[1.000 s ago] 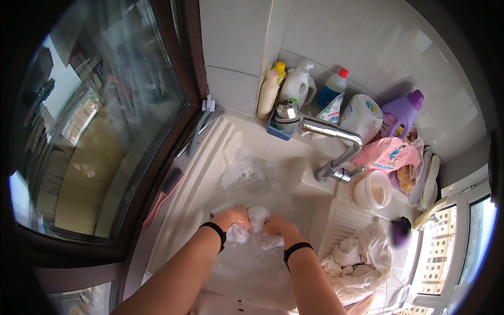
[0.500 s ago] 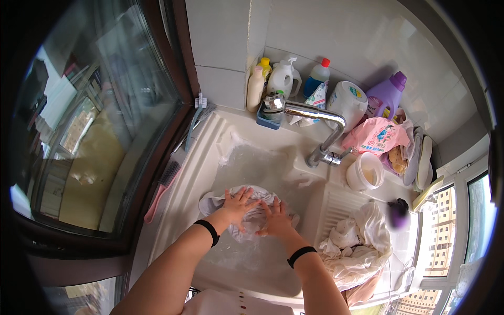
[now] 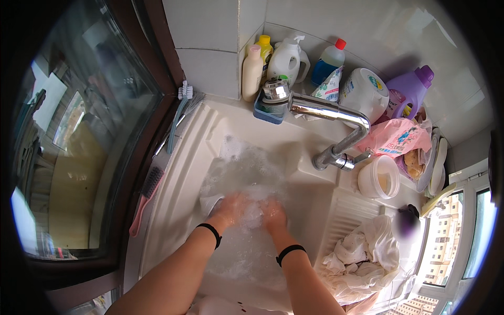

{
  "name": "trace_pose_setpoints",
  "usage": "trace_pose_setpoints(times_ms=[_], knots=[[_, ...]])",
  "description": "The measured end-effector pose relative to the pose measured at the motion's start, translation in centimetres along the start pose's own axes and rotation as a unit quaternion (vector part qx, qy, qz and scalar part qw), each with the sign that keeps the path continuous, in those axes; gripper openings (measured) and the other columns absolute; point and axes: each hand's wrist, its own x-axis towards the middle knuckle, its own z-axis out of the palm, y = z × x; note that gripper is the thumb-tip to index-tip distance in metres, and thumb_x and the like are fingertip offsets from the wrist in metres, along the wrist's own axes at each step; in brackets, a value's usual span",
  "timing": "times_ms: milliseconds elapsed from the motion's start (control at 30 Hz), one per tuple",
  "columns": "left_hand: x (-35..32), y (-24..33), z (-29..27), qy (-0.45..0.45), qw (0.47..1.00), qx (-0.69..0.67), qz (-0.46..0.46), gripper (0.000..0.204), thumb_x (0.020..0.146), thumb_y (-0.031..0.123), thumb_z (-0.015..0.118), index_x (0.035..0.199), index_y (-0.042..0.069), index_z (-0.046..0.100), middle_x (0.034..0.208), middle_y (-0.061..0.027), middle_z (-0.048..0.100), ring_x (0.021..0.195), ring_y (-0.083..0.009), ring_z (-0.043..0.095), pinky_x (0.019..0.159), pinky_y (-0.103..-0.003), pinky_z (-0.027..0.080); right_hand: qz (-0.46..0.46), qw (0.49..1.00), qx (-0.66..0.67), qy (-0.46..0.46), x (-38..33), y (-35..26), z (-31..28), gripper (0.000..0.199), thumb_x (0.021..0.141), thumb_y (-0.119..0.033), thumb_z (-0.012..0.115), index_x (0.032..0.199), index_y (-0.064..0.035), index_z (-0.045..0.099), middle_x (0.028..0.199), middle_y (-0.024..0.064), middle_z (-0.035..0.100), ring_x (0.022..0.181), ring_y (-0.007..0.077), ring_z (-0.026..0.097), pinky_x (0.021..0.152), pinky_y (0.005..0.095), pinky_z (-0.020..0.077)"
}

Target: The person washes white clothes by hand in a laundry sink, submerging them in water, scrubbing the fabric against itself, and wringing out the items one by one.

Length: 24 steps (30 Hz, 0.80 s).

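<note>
Both my hands are sunk in the sudsy water [image 3: 236, 257] of a cream sink [image 3: 176, 191]. My left hand [image 3: 230, 207] presses down beside a pale cloth [image 3: 210, 202]; only a small bulge of that fabric shows to its left. My right hand [image 3: 273, 212] lies close by on the right, under the foam. White suds [image 3: 251, 211] between the hands cover the fingertips, so whether the fingers grip the cloth is hidden. Each wrist wears a black band.
A chrome faucet [image 3: 336, 113] reaches over the sink's back. A heap of wet white laundry [image 3: 365, 247] lies on the ridged washboard [image 3: 344, 212] at right. Detergent bottles [image 3: 286, 60] line the back, near a white tub [image 3: 379, 177]. A pink brush [image 3: 146, 202] rests by the window frame.
My hands have pushed down from the cloth's top into the water, and most of the cloth has gone under. More foam has gathered around them. The view has shifted slightly.
</note>
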Motion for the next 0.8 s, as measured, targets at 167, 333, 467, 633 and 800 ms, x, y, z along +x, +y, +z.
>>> trace_pose_setpoints(times_ms=[167,333,467,633,800], knots=[[2.3,1.4,0.3,-0.146,0.98,0.129,-0.026,0.034,0.07,0.02,0.064,0.102,0.011,0.056,0.108,-0.0124,0.055,0.1,-0.0293,0.053,0.082,-0.039,0.043,0.112,0.975,0.177,-0.079,2.5,-0.4,-1.4,0.029,0.081,-0.018,0.048,0.108,-0.0187,0.059,0.114,0.0128,0.055,0.105,0.0266,0.052,0.086,0.0349,0.0435],[1.8,0.3,2.3,-0.015,0.996,0.088,0.002,0.03,0.074,0.021,0.06,0.102,0.012,0.057,0.114,-0.01,0.052,0.106,-0.0267,0.051,0.085,-0.04,0.04,0.093,0.989,0.112,-0.026,1.4,-0.2,-0.1,0.029,0.08,-0.017,0.051,0.108,-0.019,0.059,0.115,0.0137,0.054,0.104,0.0286,0.052,0.087,0.0353,0.0432],[-0.2,-0.9,0.7,-0.061,0.967,0.221,0.11,0.056,0.07,0.03,0.064,0.121,0.015,0.046,0.124,-0.0083,0.043,0.118,-0.0255,0.037,0.094,-0.042,0.031,-0.052,0.989,0.032,0.132,-1.2,1.0,0.6,0.038,0.075,-0.019,0.059,0.113,-0.0161,0.054,0.122,0.0133,0.048,0.105,0.0293,0.05,0.088,0.0354,0.0431],[-1.8,-2.0,-3.8,-0.083,0.951,0.194,0.226,0.081,0.063,0.038,0.069,0.134,0.021,0.034,0.127,-0.0115,0.036,0.122,-0.0287,0.031,0.099,-0.047,0.024,-0.109,0.95,0.293,-0.018,-2.6,5.0,-2.3,0.071,0.062,-0.02,0.072,0.125,-0.0158,0.041,0.122,0.014,0.043,0.112,0.0322,0.044,0.088,0.0385,0.0439],[-2.3,0.1,-4.4,-0.03,0.987,0.14,0.07,0.095,0.059,0.049,0.071,0.138,0.029,0.022,0.142,-0.0112,0.016,0.13,-0.0316,0.017,0.101,-0.056,0.017,0.093,0.969,0.231,0.006,-3.1,1.1,-5.2,0.092,0.061,-0.028,0.073,0.137,-0.0238,0.021,0.137,0.0149,0.024,0.127,0.0349,0.025,0.09,0.0454,0.0415]])
